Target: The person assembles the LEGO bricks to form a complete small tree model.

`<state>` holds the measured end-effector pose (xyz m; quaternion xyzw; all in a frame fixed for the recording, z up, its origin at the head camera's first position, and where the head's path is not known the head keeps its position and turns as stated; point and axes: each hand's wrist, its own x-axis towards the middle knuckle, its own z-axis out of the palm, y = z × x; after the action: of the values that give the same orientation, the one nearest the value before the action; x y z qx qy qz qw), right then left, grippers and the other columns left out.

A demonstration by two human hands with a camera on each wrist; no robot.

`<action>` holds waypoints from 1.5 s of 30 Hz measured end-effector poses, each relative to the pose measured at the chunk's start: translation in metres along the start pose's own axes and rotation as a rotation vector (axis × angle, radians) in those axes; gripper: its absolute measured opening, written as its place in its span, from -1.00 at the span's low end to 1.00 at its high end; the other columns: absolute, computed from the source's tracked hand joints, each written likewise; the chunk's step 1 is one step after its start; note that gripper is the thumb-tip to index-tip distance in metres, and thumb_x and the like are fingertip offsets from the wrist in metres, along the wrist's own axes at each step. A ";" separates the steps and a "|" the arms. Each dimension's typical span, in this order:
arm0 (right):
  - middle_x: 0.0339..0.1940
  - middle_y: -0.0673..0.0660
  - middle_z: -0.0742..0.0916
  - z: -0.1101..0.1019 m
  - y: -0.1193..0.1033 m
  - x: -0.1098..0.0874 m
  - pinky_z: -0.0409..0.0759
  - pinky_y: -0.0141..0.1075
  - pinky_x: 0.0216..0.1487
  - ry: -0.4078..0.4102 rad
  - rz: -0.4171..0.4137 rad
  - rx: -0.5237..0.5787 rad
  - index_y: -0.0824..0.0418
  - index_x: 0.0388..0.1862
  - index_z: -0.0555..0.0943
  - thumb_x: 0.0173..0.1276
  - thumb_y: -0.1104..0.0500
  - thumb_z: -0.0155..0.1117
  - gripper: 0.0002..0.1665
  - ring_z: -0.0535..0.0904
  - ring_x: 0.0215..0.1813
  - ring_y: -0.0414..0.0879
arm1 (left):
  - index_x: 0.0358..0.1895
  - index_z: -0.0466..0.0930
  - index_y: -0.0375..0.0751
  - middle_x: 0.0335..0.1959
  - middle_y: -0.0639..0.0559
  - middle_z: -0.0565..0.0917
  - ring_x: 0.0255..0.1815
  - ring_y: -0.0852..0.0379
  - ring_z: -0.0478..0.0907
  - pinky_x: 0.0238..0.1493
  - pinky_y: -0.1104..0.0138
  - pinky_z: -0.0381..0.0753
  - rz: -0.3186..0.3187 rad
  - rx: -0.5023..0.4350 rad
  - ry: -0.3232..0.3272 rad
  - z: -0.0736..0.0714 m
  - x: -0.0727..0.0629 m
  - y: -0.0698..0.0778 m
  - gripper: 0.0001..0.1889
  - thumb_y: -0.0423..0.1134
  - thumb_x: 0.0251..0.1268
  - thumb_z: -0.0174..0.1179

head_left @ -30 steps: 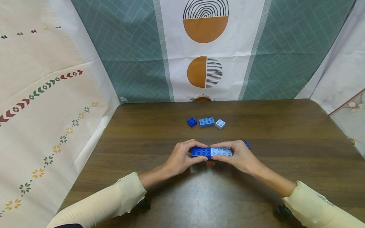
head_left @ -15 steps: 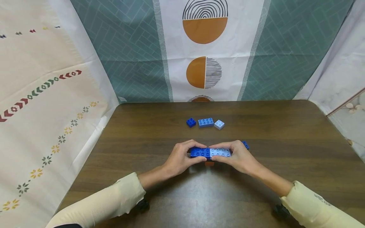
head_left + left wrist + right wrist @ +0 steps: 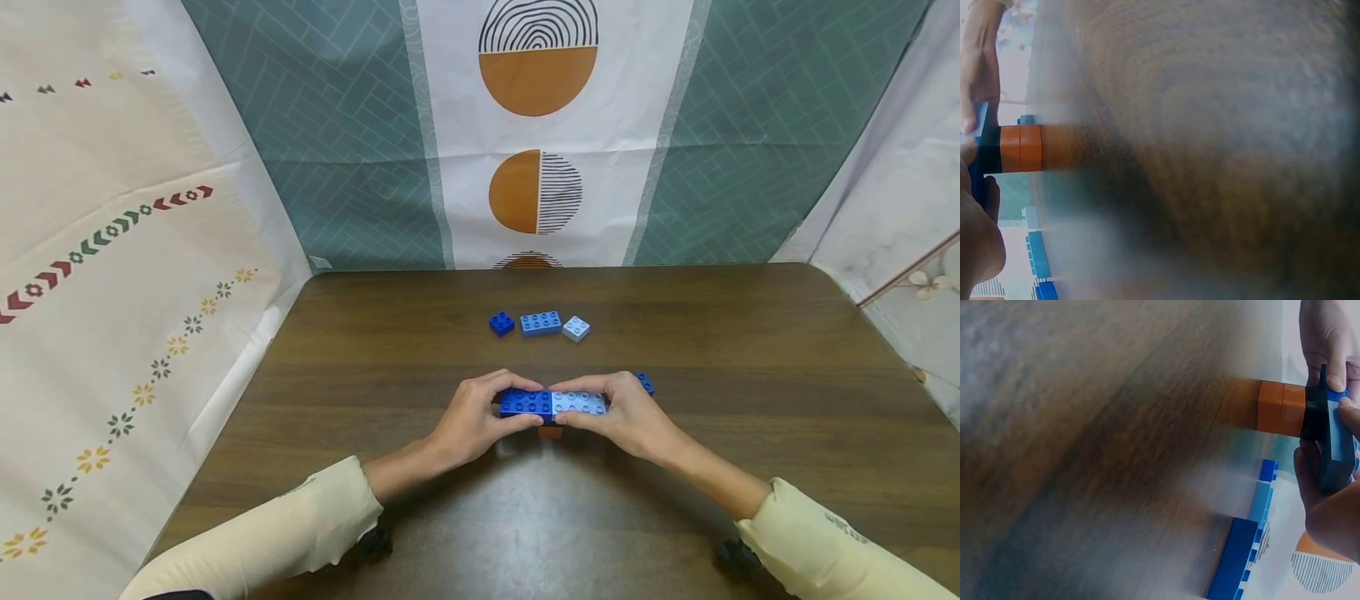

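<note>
At left, the left hand [image 3: 474, 417] pinches the dark blue brick [image 3: 527, 404]; at right, the right hand [image 3: 633, 414] pinches the light blue brick [image 3: 579, 403]. Both bricks sit above orange blocks [image 3: 1021, 149] (a dark piece [image 3: 1314, 414] between). Seating them seems underway; even downward pressure seems needed next.

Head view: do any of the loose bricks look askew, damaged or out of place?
No damage shows. The small pale-blue brick sits turned at an angle beside the long mid-blue brick, and one dark-blue brick lies apart from them, partly hidden behind the right hand.
</note>
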<state>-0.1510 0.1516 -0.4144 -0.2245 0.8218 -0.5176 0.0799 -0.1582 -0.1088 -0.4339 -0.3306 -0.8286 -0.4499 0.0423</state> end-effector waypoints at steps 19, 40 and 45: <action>0.01 0.13 0.83 0.003 0.001 0.000 0.71 -0.31 -0.29 0.025 -0.016 -0.018 0.12 0.13 0.82 0.33 0.12 0.63 -0.60 0.68 -0.26 -0.04 | 0.14 0.76 -0.09 0.01 0.11 0.78 -0.05 0.23 0.69 -0.08 0.37 0.69 -0.022 0.038 0.010 0.002 -0.001 0.000 -0.63 -0.15 0.30 0.55; 0.10 0.14 0.80 -0.003 0.002 0.000 0.70 -0.30 -0.20 -0.011 0.027 -0.017 0.13 0.19 0.78 0.35 0.06 0.61 -0.54 0.67 -0.14 0.01 | 0.23 0.68 -0.08 0.12 0.07 0.73 0.11 0.17 0.67 0.20 0.26 0.67 -0.045 0.085 -0.042 0.008 0.001 0.003 -0.55 -0.07 0.35 0.51; 0.19 0.14 0.79 -0.006 -0.001 0.001 0.73 -0.29 -0.04 -0.048 0.008 0.038 0.20 0.30 0.71 0.32 0.11 0.63 -0.41 0.72 0.04 0.06 | 0.23 0.70 -0.08 0.13 0.05 0.75 0.15 0.11 0.69 0.21 0.22 0.68 -0.049 0.095 -0.024 0.009 0.000 0.003 -0.58 -0.11 0.36 0.51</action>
<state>-0.1541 0.1557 -0.4108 -0.2321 0.8105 -0.5273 0.1057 -0.1540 -0.1010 -0.4373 -0.3132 -0.8572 -0.4070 0.0368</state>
